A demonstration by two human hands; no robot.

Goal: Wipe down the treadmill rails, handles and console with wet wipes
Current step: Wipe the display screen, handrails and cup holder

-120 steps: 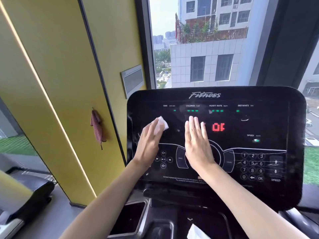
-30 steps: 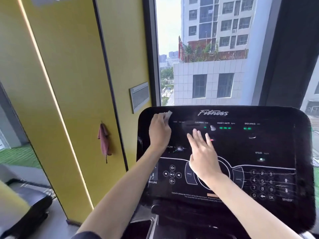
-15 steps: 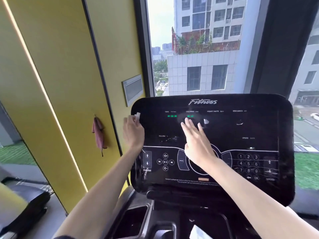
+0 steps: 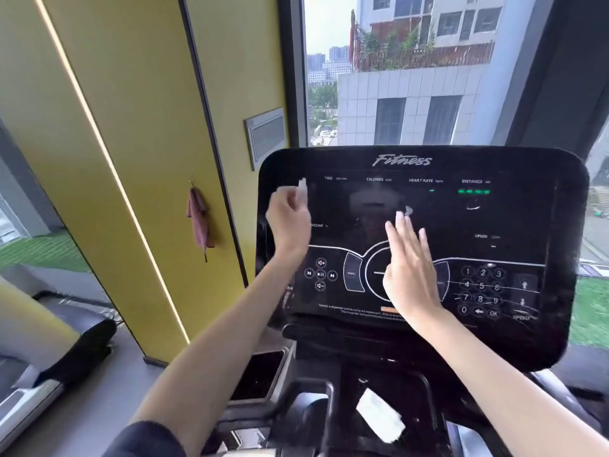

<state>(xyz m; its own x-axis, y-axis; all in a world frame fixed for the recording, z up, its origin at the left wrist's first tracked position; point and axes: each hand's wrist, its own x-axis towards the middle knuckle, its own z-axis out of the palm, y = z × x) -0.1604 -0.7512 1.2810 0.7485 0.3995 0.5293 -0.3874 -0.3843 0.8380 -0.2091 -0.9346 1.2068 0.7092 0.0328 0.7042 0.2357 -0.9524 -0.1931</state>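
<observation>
The black treadmill console fills the middle of the head view, glossy, with a keypad at the right and media buttons at the left. My left hand is at its upper left part and pinches a small white wet wipe, blurred by motion. Fingers straight, my right hand lies flat on the middle of the console over the round dial.
Below the console a second white wipe lies on the black tray beside a cup holder. A yellow wall with a hanging red cloth is close on the left. Another treadmill stands at far left. A window is behind.
My left hand with the wipe slid from the console's left edge back onto its upper left face. My right hand stayed flat on the middle. The head camera moved slightly.
</observation>
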